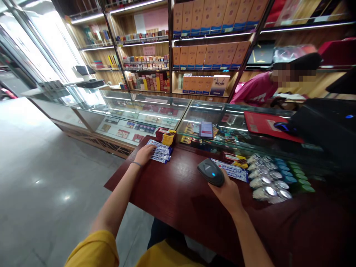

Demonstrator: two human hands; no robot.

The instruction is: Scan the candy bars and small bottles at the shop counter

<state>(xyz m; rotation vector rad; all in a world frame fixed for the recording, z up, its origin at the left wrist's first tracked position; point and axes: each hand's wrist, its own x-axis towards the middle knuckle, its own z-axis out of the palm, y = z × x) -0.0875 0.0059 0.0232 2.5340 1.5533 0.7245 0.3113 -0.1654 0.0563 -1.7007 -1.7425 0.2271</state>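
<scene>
My right hand (228, 191) is wrapped round a black barcode scanner (209, 171) with a lit blue light, held above the dark red-brown table. My left hand (144, 154) is at the left ends of several blue-and-white stick packets (162, 152), its fingers closed on the edge of one. Just behind them stands a stack of yellow-and-maroon packets (166, 137). Beyond the scanner lie more blue-and-white packets (236, 172), partly hidden by it, and more yellow-and-maroon packets (236, 159).
Several silver-topped containers (268, 181), blue ones (285, 170) and green ones (302, 176) stand in rows at right. A glass display counter (144, 107) runs behind the table (172, 193). On it lie a red mat (261, 126) and mouse (285, 127). A person in pink (257, 89) is behind.
</scene>
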